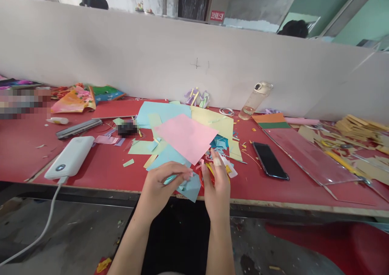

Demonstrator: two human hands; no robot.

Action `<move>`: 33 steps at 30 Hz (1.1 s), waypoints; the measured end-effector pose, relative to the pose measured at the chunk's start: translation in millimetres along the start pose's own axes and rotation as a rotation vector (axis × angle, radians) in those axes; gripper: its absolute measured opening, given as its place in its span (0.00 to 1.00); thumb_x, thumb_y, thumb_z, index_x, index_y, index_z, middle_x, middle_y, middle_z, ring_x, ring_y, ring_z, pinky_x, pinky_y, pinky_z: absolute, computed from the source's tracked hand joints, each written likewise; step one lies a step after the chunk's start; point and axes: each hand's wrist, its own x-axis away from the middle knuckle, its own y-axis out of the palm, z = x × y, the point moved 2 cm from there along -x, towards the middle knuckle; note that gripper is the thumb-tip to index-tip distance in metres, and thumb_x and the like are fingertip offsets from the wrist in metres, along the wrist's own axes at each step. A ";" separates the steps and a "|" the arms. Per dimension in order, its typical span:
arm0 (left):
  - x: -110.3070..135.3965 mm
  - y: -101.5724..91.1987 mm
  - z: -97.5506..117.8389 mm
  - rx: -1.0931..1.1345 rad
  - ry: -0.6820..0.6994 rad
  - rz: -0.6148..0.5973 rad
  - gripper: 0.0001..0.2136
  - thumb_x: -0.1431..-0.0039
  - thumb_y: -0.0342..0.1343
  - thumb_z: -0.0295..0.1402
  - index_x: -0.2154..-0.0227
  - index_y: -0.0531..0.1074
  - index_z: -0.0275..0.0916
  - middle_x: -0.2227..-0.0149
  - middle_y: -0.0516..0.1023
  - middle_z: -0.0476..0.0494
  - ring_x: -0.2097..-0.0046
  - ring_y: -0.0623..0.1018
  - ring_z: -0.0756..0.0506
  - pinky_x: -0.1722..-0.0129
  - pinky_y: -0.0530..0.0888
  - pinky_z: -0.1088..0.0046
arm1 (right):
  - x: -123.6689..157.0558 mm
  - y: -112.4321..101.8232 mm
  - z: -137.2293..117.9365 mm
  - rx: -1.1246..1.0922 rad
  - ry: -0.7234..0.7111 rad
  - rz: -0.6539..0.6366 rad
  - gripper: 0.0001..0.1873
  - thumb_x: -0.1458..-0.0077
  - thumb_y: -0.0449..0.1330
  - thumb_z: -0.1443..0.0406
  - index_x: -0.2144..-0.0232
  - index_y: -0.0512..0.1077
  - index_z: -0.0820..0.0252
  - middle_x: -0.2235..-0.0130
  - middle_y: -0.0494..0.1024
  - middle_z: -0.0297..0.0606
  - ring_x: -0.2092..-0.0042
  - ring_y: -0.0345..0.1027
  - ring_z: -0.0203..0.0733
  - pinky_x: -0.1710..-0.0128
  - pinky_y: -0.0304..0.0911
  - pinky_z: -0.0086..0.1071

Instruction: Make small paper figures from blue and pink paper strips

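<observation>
My left hand (164, 183) pinches a small pink paper piece (190, 173) between thumb and fingertips, above the front edge of the table. My right hand (218, 181) is beside it, fingers stretched out and apart, with a light wrap on one finger. A small pink scrap shows at its thumb tip; whether they touch I cannot tell. Scissors with red and yellow handles (201, 179) lie partly hidden behind this hand. Just beyond both hands, a pink paper sheet (188, 136) rests on blue sheets (164, 112) and a pale yellow sheet (223, 121). Cut scraps lie around them.
On the red table (115, 165) are a white power bank (71, 155) with a cable, a stapler-like grey tool (79, 128), a phone (270, 160), a water bottle (254, 100) and a clear plastic folder (310, 155). Brown paper pieces (358, 129) lie right. A white partition (152, 56) stands behind.
</observation>
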 end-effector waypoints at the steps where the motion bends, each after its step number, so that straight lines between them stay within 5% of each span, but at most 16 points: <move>1: -1.7 -0.3 -3.4 0.020 -0.082 0.006 0.04 0.37 0.64 0.34 0.65 0.83 0.41 0.66 0.84 0.43 0.63 0.82 0.44 0.64 0.80 0.71 | 1.4 -1.1 -2.4 -0.035 0.011 -0.013 0.23 0.38 0.61 0.50 0.46 0.77 0.53 0.39 0.75 0.47 0.35 0.66 0.55 0.40 0.66 0.48; 4: -3.3 -0.9 -9.5 0.091 -0.231 0.048 0.09 0.41 0.67 0.38 0.62 0.80 0.39 0.66 0.84 0.44 0.62 0.84 0.43 0.63 0.82 0.70 | 7.9 0.3 -14.5 -0.206 0.089 -0.166 0.15 0.37 0.62 0.52 0.59 0.81 0.55 0.55 0.84 0.44 0.51 0.79 0.51 0.50 0.74 0.41; 7: -1.9 -0.6 -9.3 0.086 -0.246 0.031 0.10 0.41 0.66 0.40 0.61 0.79 0.39 0.65 0.85 0.44 0.60 0.85 0.42 0.60 0.83 0.69 | 12.7 4.5 -26.3 -0.260 0.112 -0.291 0.10 0.40 0.66 0.56 0.63 0.81 0.55 0.61 0.85 0.40 0.58 0.81 0.47 0.55 0.76 0.38; 13: -1.5 -2.1 -6.5 0.000 -0.234 0.011 0.10 0.38 0.64 0.41 0.62 0.81 0.40 0.63 0.86 0.43 0.60 0.85 0.41 0.60 0.84 0.68 | 11.8 6.0 -29.6 -0.174 0.010 -0.261 0.07 0.38 0.65 0.59 0.64 0.80 0.55 0.62 0.85 0.39 0.61 0.80 0.46 0.58 0.76 0.37; 19: 0.5 -1.3 0.2 -0.313 -0.078 -0.009 0.05 0.34 0.59 0.33 0.63 0.80 0.44 0.63 0.86 0.49 0.61 0.85 0.44 0.65 0.79 0.75 | 13.2 3.6 -31.2 0.059 -0.178 -0.250 0.05 0.35 0.61 0.63 0.64 0.77 0.54 0.65 0.83 0.37 0.63 0.78 0.44 0.60 0.72 0.35; 25: 7.1 -1.1 4.1 -0.627 0.149 -0.125 0.07 0.30 0.53 0.28 0.59 0.76 0.43 0.62 0.83 0.46 0.63 0.82 0.44 0.65 0.74 0.71 | 15.3 1.1 -31.2 0.283 -0.364 -0.263 0.05 0.35 0.57 0.67 0.62 0.74 0.57 0.64 0.82 0.39 0.62 0.78 0.45 0.62 0.71 0.35; 30: 10.6 -6.8 8.3 -0.691 0.205 -0.199 0.08 0.33 0.55 0.22 0.62 0.75 0.41 0.61 0.84 0.45 0.64 0.82 0.44 0.67 0.73 0.72 | 17.5 0.1 -32.7 0.379 -0.462 -0.345 0.07 0.36 0.56 0.70 0.63 0.74 0.57 0.66 0.80 0.39 0.64 0.76 0.44 0.64 0.69 0.34; 33: 9.6 -4.7 10.4 -0.655 0.220 -0.153 0.07 0.32 0.55 0.23 0.63 0.75 0.41 0.64 0.83 0.47 0.65 0.82 0.46 0.67 0.73 0.74 | 18.0 1.4 -35.6 0.332 -0.509 -0.273 0.08 0.37 0.56 0.72 0.66 0.73 0.57 0.69 0.78 0.37 0.68 0.73 0.42 0.66 0.68 0.33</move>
